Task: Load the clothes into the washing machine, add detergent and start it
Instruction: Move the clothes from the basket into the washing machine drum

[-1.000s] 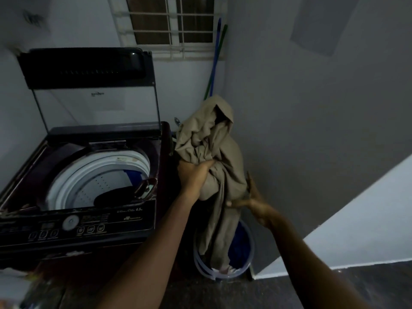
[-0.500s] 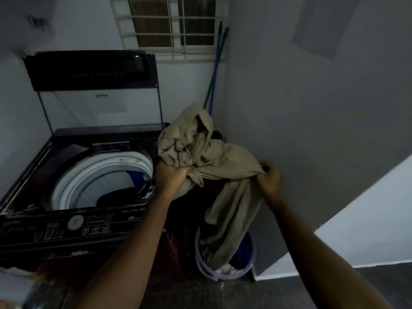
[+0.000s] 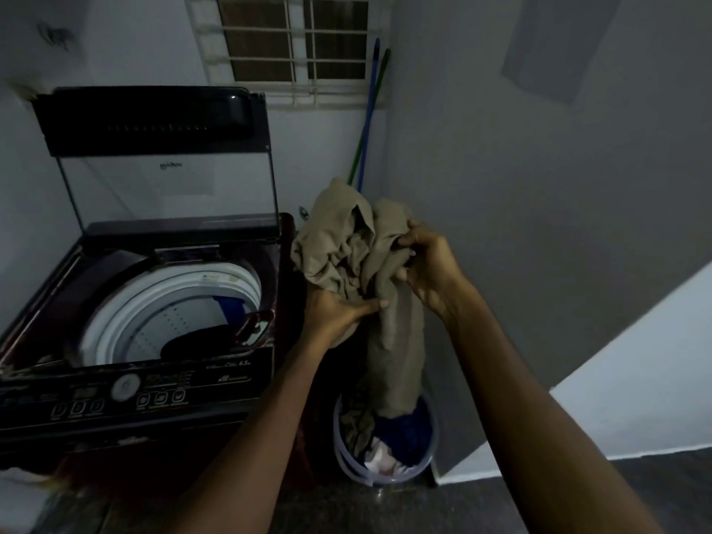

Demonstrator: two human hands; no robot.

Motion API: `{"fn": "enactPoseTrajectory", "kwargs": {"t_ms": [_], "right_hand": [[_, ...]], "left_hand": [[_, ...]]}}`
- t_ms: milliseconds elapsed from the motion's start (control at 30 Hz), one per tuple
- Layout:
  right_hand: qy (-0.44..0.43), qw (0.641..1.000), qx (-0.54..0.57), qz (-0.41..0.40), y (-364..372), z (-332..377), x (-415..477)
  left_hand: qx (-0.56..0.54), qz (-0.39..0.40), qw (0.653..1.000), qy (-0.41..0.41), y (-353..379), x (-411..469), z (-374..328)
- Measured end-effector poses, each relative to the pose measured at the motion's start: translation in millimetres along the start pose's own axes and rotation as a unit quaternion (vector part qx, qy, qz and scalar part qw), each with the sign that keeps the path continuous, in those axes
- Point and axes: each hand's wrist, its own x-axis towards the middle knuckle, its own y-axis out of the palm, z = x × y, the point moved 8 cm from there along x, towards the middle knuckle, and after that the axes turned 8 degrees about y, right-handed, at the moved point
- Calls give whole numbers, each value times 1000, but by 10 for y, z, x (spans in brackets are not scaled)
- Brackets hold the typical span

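The fingers (image 3: pixel 409 240) of the right hand (image 3: pixel 431 267) were clenched into the upper folds of a khaki garment (image 3: pixel 358 260), and the fingers of the left hand (image 3: pixel 339 312) gripped the same garment lower down, from its left side, thumb pressed across the cloth. The garment was bunched between the two hands, held in the air just to the right of the washing machine (image 3: pixel 146 302), with one long leg of cloth hanging straight down into a pale round bucket (image 3: pixel 385 475) on the floor. More clothes lay in that bucket, among them something dark blue (image 3: pixel 404 425) and something white. The washing machine was a dark top-loader with its lid (image 3: pixel 154 121) raised upright; its white drum ring was exposed, and a little blue and dark cloth showed inside the drum. Its control panel (image 3: pixel 127 395) faced the person. Two long handles (image 3: pixel 368 113), one blue and one green, leaned in the corner under a barred window (image 3: pixel 296 44).
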Motion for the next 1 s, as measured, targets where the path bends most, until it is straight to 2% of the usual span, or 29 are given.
{"fn": "enactPoseTrajectory", "kwargs": {"t_ms": [167,300,367,433,500,567,633,767,867,933,1000], "right_hand": [[34,998,17,51,116,-67,-48],[-4,995,-34,96,164,-33,-67],[-54,990,-108,76,-4,-53,-107],[-87,966,-243,18,-289,-222,-157],[-80,939,-335,-9,-491,-575,-211],[-35,917,-398,-12,-578,-1006,-184],[-26,894,-446,-34,-616,-1321,-109],[-26,904,-403,-140,-885,-1460,40],[-43,879,-440,-179,-1118,-1218,66],[-72,897,-380,-216,-1261,-922,27],[-86,936,-241,-242,-1338,-637,-2]], "left_hand": [[90,-125,987,-53,-221,47,-1],[136,-208,968,-31,-337,42,-103],[139,-235,962,-26,-384,61,-155],[135,-251,958,-19,-418,93,-209],[114,-270,956,-21,-448,120,-255],[86,-288,953,-32,-445,132,-289],[74,-307,948,-35,-420,124,-335],[63,-296,953,-21,-379,83,-365],[105,-288,952,-9,-510,9,-382],[146,-279,949,-8,-633,-40,-362],[184,-254,950,3,-678,-90,-325]]}}
